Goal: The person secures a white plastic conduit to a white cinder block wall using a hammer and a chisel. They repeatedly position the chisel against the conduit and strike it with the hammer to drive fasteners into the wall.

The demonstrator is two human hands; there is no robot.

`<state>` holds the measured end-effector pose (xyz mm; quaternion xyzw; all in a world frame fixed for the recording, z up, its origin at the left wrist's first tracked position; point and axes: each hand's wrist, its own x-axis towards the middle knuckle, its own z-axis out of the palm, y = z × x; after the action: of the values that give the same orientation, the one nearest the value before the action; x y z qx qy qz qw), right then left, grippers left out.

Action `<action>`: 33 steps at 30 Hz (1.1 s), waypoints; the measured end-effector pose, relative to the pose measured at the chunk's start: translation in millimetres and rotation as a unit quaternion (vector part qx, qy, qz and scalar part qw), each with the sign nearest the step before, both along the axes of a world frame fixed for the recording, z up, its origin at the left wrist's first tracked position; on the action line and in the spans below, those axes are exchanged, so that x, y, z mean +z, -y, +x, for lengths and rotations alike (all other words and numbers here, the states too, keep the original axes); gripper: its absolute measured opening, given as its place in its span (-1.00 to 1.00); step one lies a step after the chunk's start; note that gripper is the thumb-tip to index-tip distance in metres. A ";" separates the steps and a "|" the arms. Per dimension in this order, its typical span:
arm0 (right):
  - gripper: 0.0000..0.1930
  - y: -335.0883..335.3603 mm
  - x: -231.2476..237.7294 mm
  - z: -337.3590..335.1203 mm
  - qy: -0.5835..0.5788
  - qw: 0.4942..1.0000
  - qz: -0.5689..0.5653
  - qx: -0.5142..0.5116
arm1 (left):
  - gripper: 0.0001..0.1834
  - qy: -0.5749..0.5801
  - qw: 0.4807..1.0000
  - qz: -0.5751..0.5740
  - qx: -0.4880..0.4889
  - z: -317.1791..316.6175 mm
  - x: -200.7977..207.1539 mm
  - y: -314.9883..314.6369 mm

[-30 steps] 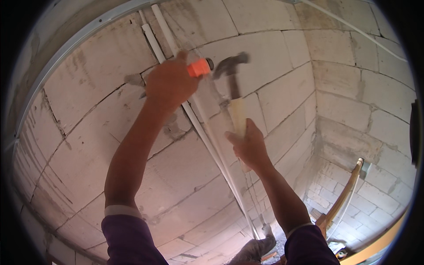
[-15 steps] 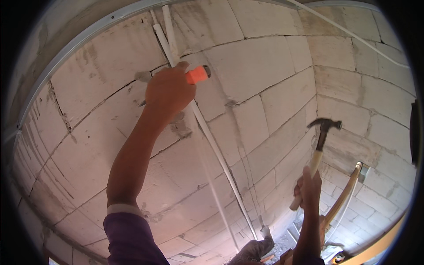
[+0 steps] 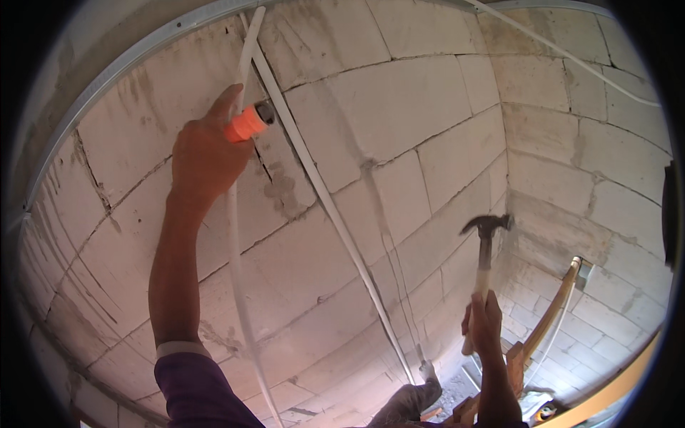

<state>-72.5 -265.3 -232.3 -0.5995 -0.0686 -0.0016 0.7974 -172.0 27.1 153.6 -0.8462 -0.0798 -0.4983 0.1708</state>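
My left hand (image 3: 207,153), raised against the block wall, is closed around an orange-handled chisel (image 3: 247,125). Its dark butt end points right, and the blade is hidden behind the hand. The index finger stretches up along a loose white conduit (image 3: 237,264), which passes behind the hand and bows down the wall. Lower right, my right hand (image 3: 483,322) grips the pale handle of a claw hammer (image 3: 486,230), its dark head up and apart from the chisel. Between the hands, a second white conduit (image 3: 325,192) runs slantwise down the wall.
Pale blocks with dark joints make up the wall (image 3: 399,93). A metal channel (image 3: 128,64) curves along the top. Below, another person's gloved hand (image 3: 427,370) holds a tool near the wall. A wooden pole (image 3: 553,317) and a yellow-orange beam (image 3: 606,396) stand at lower right.
My left hand has moved left and slightly down with the chisel, and the loose conduit has swung left, away from the other one. My right hand and the hammer have shifted left and the hammer head is lower.
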 end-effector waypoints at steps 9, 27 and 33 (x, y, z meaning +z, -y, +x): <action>-0.57 -77.5 172.0 49.1 0.243 0.967 -0.068 -0.036 | -0.28 0.011 0.996 -0.017 -0.086 4.2 -3.5 -26.1; -0.44 -182.5 329.4 107.2 0.488 0.849 -0.109 -0.168 | -0.23 -0.004 0.999 0.009 -0.039 18.2 -16.2 -16.4; -0.56 -146.8 372.5 64.9 0.546 0.803 -0.037 -0.238 | -0.23 -0.007 1.000 0.015 -0.023 11.8 -10.9 -16.1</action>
<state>-7.6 -118.5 140.2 -0.5262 -0.3476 -0.5155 0.5801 -160.2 43.2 142.8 -0.8485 -0.0515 -0.4977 0.1725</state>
